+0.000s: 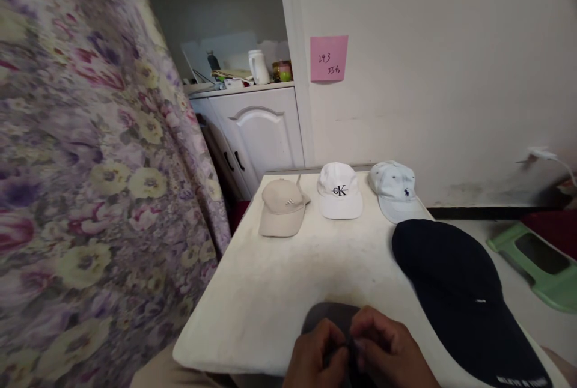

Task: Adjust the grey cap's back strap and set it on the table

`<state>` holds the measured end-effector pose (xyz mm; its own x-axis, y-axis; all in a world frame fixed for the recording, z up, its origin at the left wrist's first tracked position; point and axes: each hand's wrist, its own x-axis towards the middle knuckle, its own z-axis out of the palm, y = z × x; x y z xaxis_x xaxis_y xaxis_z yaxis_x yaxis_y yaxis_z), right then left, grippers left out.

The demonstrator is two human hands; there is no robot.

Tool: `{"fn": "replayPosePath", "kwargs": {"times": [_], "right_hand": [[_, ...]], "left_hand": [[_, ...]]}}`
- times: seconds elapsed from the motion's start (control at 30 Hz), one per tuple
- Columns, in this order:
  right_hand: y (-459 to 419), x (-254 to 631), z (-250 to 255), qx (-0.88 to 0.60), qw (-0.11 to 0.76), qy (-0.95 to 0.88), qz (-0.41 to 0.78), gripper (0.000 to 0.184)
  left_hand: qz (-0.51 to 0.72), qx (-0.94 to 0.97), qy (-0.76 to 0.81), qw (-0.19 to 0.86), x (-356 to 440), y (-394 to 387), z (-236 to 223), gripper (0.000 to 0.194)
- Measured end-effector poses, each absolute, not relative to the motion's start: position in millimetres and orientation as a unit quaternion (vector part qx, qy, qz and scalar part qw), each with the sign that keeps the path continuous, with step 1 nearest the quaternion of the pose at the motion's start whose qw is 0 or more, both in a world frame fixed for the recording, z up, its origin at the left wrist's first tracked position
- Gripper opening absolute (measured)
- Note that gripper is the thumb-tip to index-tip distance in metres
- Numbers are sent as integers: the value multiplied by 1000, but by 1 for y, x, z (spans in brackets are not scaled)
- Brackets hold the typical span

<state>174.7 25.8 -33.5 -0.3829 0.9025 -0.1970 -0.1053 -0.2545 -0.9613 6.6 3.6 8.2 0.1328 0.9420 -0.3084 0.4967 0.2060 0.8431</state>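
Observation:
At the near edge of the table, a dark grey cap (331, 311) lies under my two hands with its rounded end pointing away from me. My left hand (315, 355) is closed, thumb and fingers pinched on part of this cap. Close beside it, my right hand (390, 349) also pinches the cap, its fingertips almost meeting the left ones. The exact part between the fingertips is dark and mostly hidden. To the right rests a large navy cap (455, 280) with white lettering on its brim.
Along the table's far side sit a beige cap (283, 205), a white cap (339, 193) and a pale blue cap (394, 190). The cream table top (252, 304) stands against a wall. A floral curtain (103, 196) hangs left; a green stool (541, 262) is right.

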Motion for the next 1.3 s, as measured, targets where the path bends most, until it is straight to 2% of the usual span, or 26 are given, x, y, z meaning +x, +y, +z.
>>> {"fn": "replayPosePath", "kwargs": {"times": [0.13,0.27,0.73,1.3], "right_hand": [[27,176,-32,-386,367,-497,686,19],[28,176,-36,-376,365,-507,684,24],[26,172,-49,-359,373,-439,735,15],[37,184,-44,-358,332,-509,709,20]], "left_hand": [[235,587,615,471,6,3,7,5],[234,591,610,473,6,3,4,5],[215,581,637,458,9,-3,5,6],[185,611,609,472,4,-1,5,5]]}}
